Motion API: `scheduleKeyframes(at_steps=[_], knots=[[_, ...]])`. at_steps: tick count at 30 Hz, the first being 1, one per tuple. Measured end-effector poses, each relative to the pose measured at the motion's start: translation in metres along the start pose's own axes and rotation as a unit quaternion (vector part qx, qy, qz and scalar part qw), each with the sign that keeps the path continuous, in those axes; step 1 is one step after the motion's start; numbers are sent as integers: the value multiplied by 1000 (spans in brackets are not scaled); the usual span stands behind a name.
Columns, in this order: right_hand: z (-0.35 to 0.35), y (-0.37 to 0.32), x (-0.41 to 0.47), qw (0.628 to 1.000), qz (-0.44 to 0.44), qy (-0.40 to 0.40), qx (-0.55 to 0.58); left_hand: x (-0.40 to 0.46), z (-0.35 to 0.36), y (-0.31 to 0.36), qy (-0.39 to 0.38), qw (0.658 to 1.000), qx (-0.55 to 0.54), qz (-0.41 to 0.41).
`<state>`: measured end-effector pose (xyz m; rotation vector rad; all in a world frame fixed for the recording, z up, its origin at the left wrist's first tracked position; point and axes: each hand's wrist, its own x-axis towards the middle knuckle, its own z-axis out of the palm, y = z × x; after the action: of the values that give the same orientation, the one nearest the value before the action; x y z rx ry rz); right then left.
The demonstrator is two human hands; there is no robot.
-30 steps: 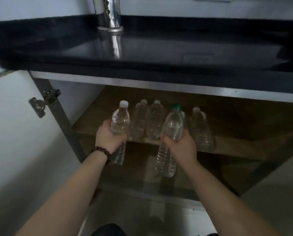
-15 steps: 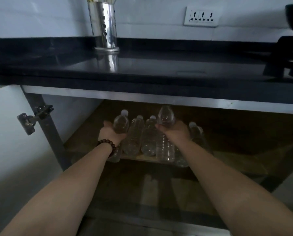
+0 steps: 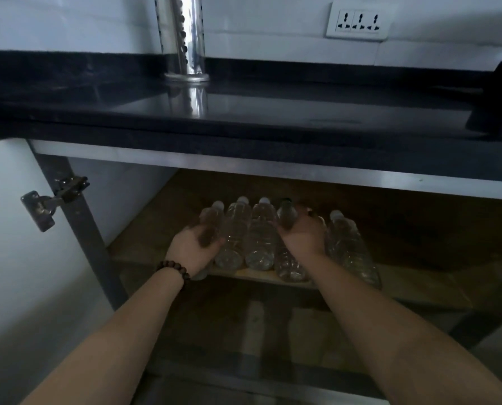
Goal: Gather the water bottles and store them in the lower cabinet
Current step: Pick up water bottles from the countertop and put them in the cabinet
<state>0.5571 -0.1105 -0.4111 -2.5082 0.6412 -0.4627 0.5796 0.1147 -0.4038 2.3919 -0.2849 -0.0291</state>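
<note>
Head view puts both my hands inside the lower cabinet, at the row of bottles on the wooden shelf point(image 3: 413, 293). My left hand point(image 3: 195, 248) has its fingers curled around the leftmost bottle point(image 3: 211, 217); my right hand point(image 3: 302, 235) grips the dark-capped bottle point(image 3: 286, 214) between two clear bottles point(image 3: 260, 229) and another bottle point(image 3: 349, 244) on the right. To finish well, I would seat each base flat on the board, snug against its neighbours, and only then loosen my fingers, since the front bottles sit close to the shelf edge.

Both arms outstretched; left hand point(image 3: 195, 248) and right hand point(image 3: 302, 235) curled, gripping.
</note>
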Motion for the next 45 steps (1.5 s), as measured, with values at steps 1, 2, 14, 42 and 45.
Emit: scheduleKeyframes(at_steps=[1,2,14,42,45], knots=[[-3,3,-6,1000,-21,-13,6,-5,3,-6,4,1000,17,10],[-7,4,-15,998,-43,-35,10,-10,6,-11,14,999,28,14],[-16,19,-58,938,-181,-89,-280,-8,25,-30,7,996,66,52],[-257,-50,-184,954,-62,-242,-166,-182,-110,175,-142,972,186,34],[-313,-62,-210,961,-32,-224,-160,-208,-138,221,-148,972,174,47]])
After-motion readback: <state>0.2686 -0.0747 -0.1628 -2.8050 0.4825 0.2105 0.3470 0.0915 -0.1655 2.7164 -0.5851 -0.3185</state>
